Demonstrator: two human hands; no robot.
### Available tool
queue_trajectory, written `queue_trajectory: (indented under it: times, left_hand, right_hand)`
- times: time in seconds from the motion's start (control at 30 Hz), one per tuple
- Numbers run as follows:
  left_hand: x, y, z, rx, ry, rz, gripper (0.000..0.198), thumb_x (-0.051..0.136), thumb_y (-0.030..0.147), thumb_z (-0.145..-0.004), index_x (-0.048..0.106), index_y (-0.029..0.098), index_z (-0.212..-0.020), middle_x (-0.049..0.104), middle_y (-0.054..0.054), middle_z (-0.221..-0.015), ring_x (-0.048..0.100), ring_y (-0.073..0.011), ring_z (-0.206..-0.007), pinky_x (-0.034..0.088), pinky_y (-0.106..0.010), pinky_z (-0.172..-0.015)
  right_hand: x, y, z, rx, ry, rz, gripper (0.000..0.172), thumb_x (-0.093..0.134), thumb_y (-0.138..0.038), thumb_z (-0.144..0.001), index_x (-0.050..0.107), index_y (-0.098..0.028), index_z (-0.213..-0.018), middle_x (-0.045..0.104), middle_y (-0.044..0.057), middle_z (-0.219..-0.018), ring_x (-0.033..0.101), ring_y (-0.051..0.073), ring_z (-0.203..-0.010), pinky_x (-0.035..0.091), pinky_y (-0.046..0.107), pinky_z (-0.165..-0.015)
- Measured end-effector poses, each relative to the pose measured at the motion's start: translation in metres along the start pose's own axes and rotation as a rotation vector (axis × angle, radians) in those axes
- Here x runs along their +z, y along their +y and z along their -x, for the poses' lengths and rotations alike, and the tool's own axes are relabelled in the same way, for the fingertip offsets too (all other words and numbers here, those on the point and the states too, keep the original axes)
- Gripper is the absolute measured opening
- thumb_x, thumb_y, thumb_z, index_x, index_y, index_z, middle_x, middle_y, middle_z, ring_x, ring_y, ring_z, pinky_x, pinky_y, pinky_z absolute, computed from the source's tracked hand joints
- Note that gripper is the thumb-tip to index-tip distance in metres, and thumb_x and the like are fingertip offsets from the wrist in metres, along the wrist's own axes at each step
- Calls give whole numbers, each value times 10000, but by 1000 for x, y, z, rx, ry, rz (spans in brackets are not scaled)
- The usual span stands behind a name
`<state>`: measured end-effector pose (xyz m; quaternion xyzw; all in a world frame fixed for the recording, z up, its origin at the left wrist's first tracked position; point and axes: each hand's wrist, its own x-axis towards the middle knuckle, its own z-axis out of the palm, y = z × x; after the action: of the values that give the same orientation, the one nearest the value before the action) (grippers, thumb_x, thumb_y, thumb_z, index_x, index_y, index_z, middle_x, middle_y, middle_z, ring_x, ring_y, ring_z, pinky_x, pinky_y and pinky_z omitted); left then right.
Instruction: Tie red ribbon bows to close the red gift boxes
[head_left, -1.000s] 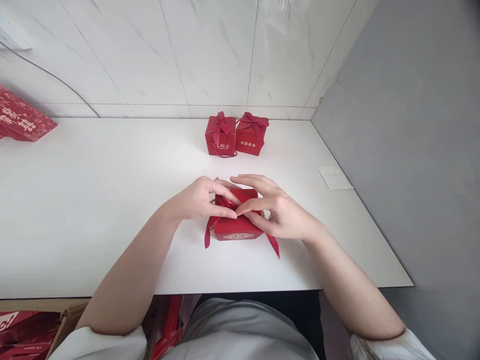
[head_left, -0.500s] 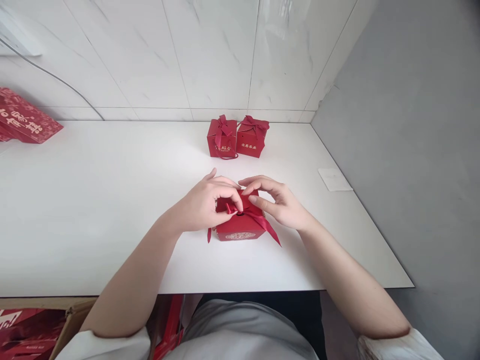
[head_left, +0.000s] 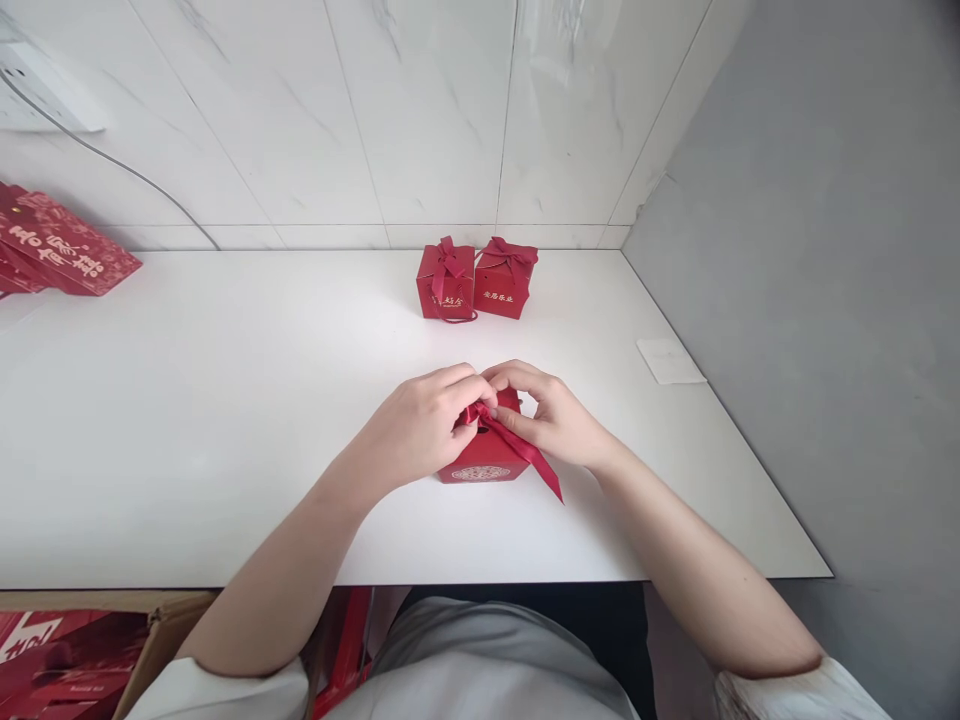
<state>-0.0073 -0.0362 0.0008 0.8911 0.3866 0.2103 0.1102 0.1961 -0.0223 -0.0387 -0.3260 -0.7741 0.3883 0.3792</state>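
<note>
In front of me on the white table stands a red gift box [head_left: 487,463] with a pale round pattern on its near side. A red ribbon [head_left: 534,458] crosses its top, gathered at the middle, with one tail hanging over the front right. My left hand [head_left: 431,420] pinches the gathered ribbon from the left, thumb and forefinger closed on it. From the right, my right hand [head_left: 555,415] closes thumb and fingertips on the ribbon beside the left fingertips. The fingers hide much of the box's top and left side.
Two red gift boxes with bows, one on the left [head_left: 445,285] and one on the right [head_left: 506,280], stand near the tiled wall. A white paper [head_left: 670,361] lies right. Red printed packaging [head_left: 71,250] sits far left; a cardboard box [head_left: 161,630] holds more below the table edge.
My left hand has rolled over the ribbon, and its raised finger has come down. My right fingertips have closed in on the ribbon, which bunches up more at the middle.
</note>
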Motion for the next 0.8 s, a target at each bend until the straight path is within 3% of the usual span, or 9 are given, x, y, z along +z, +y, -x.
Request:
queue_trajectory:
  times: [0.1,0.27,0.37,0.5,0.67,0.8]
  left_hand:
    - [3,4,5,-12,53,-66,209,439,50,-890,588,192,-856,644,-15,-906,568,-119,-667,454,-257,-603]
    - [12,0,15,16,210,-89,196,477,46,-891,581,205,-843,652,-2,-857,600,-133,-747,468,-257,-670]
    - [16,-3,17,12,302,-54,191,525,24,-847,552,208,-803,622,23,-770,564,-118,-688,454,-243,-635]
    - [17,-5,16,-38,320,64,224,536,-16,-797,529,206,-770,574,42,-738,535,-93,-649,436,-213,-596]
    - [22,-8,10,-97,401,66,215,577,17,-775,501,215,-812,576,50,-749,552,-100,-657,443,-219,-597]
    - [25,-12,4,-159,478,-3,217,629,76,-753,466,215,-784,599,22,-794,592,-157,-772,475,-282,-700]
  right_hand:
    - [0,-1,0,3,-22,-46,143,572,-174,-919,677,-258,-972,674,28,-1144,636,193,-1054,503,361,-949]
    - [1,-2,0,125,-33,-134,205,531,-341,-986,711,-255,-938,647,50,-1239,600,218,-1181,484,375,-960]
    - [1,-3,0,181,-52,-145,175,602,-383,-947,710,-249,-916,624,62,-1297,552,249,-1267,467,385,-964]
    - [2,-2,-1,213,-65,-189,126,695,-380,-885,736,-267,-920,613,53,-1337,523,257,-1315,434,400,-1017]
    - [7,7,-2,237,82,-336,107,786,-376,-806,795,-297,-877,643,41,-1285,600,244,-1196,469,391,-980]
    - [12,14,-3,237,199,-393,101,822,-362,-767,807,-316,-856,651,35,-1222,625,219,-1105,510,368,-910]
